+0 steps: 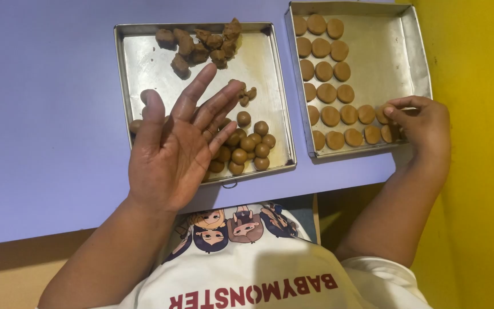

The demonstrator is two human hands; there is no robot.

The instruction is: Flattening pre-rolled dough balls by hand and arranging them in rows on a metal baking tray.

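- The surface is a flat, pale lilac-blue top; its near edge runs just in front of the person's chest, and a tan-brown strip shows below that edge at the lower left.
- A bright yellow wall fills the right side of the view, close beside the surface.
- Two square metal trays sit side by side on the surface, nearly touching at their inner edges.
- The left tray holds rough brown dough lumps heaped near its far edge, a few small bits in the middle, and a cluster of rolled dough balls at its near right corner.
- The right tray holds flat round dough discs laid in rows down its left side and along its near edge; the rest of its floor is bare.
- The left hand hovers over the left tray, palm up and fingers spread, gripping nothing; it hides part of the ball cluster.
- The right hand rests at the near right corner of the right tray, thumb and fingers pinched together at the end of the near row of discs; whether a disc is held between them cannot be told.
- The person wears a white shirt with small cartoon figures and red lettering across the front.
- No packages, labels or signs show on the surface or wall.
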